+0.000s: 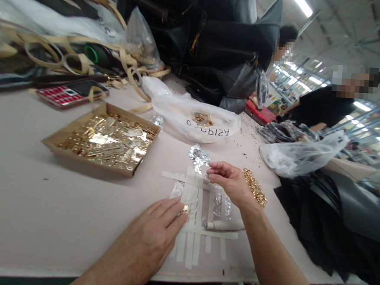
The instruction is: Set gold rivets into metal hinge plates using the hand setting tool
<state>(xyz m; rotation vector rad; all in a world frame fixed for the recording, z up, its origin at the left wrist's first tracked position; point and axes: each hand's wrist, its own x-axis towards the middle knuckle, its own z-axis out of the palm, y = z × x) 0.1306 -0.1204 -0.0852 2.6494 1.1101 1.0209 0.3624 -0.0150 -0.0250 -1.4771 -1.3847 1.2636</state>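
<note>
My left hand (153,233) lies low over a work area of pale tape strips (191,192) stuck on the table. Its fingertips and thumb are closed on a small gold metal plate (184,208), mostly covered by the fingers. Just past the strips, my right hand (228,180) hovers with thumb and fingers nearly together, pinching what looks like a small silver disc (207,176). A loose pile of silver discs (198,156) lies beside those fingertips. Crinkled silvery strips (217,204) show between the tapes, and a rolled whitish piece (225,225) lies below them.
A cardboard tray (91,163) of gold plates stands left. Behind the discs is a white plastic bag (178,120) with gold pieces. Small gold parts (254,188) are heaped right, near stacked black sheets (321,225). Black bags (222,53) stand behind; two people are farther back.
</note>
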